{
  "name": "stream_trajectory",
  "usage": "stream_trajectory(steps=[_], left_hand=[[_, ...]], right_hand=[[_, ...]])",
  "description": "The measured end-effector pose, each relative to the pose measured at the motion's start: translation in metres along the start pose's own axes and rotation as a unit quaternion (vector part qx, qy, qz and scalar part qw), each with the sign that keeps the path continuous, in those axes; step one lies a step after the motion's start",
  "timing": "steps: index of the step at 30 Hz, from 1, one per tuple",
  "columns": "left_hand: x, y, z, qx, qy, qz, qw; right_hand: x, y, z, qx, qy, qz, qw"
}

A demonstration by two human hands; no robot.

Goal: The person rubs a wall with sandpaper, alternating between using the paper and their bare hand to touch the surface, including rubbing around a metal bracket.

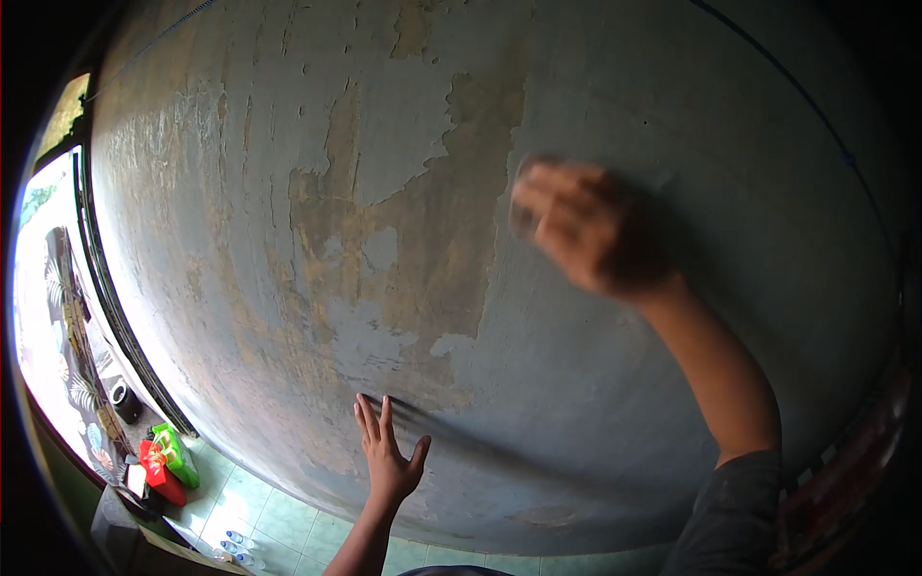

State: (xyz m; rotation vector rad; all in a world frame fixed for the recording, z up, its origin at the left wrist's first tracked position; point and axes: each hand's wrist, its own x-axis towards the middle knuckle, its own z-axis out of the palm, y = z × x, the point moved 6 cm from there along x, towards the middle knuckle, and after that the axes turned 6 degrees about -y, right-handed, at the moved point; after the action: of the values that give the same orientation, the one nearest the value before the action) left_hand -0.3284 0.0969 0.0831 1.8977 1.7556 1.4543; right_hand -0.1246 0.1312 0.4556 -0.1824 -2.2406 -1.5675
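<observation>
Two hands, one wall.
1. Right hand (591,230): blurred, grip curled over a small grey pad (523,209) held against the wall (672,115), beside the bare patch.
2. Left hand (389,461): lower down, fingers spread, palm flat on the wall.
3. Flaking paint (384,163): edges lifted.

Likely risks: loosened flakes falling toward the face; the pad slipping out; the braced palm sliding on dust.

Far below: bottles (235,545) on the tiled floor (288,518).

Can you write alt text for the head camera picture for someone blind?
A person's blurred right hand is up against a grey-green wall with large patches of peeled paint. The left hand rests flat on the wall lower down, fingers spread; red and green boxes lie at lower left.
</observation>
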Motion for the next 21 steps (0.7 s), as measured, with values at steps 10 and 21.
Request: stream_trajectory(steps=[10,21], left_hand=[[-0.001,-0.002,-0.002,-0.012,-0.015,-0.014,1.0],[-0.001,-0.001,-0.003,-0.013,-0.004,-0.006,1.0]], right_hand=[[0.001,-0.016,0.003,0.031,-0.03,-0.026,0.999],[-0.005,-0.021,0.003,0.057,-0.024,-0.041,0.997]])
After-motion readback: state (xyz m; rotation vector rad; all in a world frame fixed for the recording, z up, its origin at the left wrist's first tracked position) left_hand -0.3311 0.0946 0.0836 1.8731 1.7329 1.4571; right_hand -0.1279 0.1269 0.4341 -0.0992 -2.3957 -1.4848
